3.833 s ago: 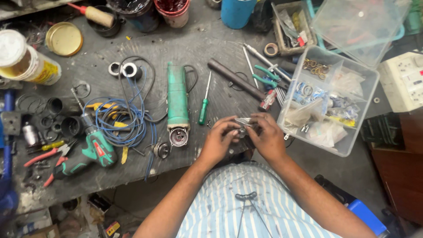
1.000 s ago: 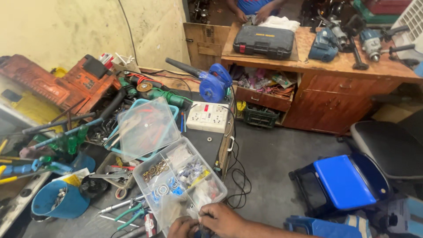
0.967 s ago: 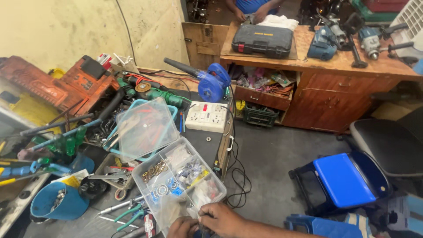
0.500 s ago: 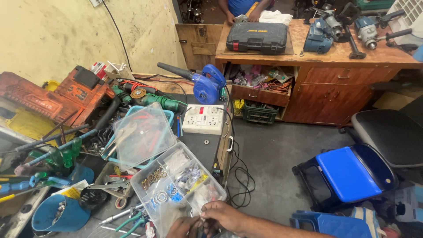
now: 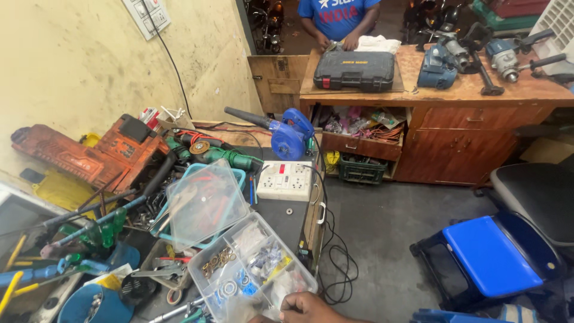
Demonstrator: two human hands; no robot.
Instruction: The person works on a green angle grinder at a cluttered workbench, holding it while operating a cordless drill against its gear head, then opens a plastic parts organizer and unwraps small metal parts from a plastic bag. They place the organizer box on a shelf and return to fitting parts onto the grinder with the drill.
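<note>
Right hand [image 5: 308, 307] at bottom edge of view, fingers curled together, touching near corner of clear parts box [image 5: 251, 272] on the bench [image 5: 287, 218]; what it grips cannot be told. Left hand out of view. Box lid [image 5: 203, 203] lies just beyond the box; white socket strip [image 5: 285, 180] beyond that

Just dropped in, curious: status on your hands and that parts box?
Right hand at frame's bottom edge, fingers curled, beside the clear parts box. Left hand out of view. Box open, lid propped behind. Tools crowd the bench.
</note>
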